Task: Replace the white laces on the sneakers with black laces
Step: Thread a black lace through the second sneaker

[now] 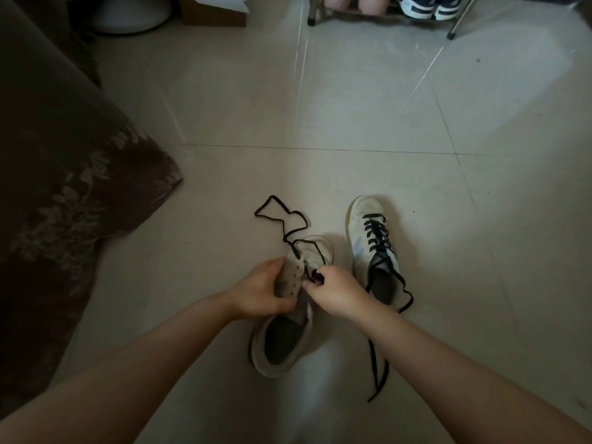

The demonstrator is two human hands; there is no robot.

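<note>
A pale sneaker [282, 344] sits in front of me, toe pointing away. My left hand [261, 291] grips its left eyelet flap. My right hand [333, 293] pinches a black lace [282, 216] at the eyelets near the tongue; the rest of that lace trails in a loose loop over the toe onto the floor. A second pale sneaker [373, 248] stands to the right on the tiles, threaded with a black lace whose loose ends [379, 370] run back toward me along the floor.
Light floor tiles [320, 107] spread all around. A dark brown flowered cloth [64, 187] covers furniture on the left. At the back stands a metal shoe rack [381, 17] with blue-and-white sneakers [429, 6], and a cardboard box [211, 14] to its left.
</note>
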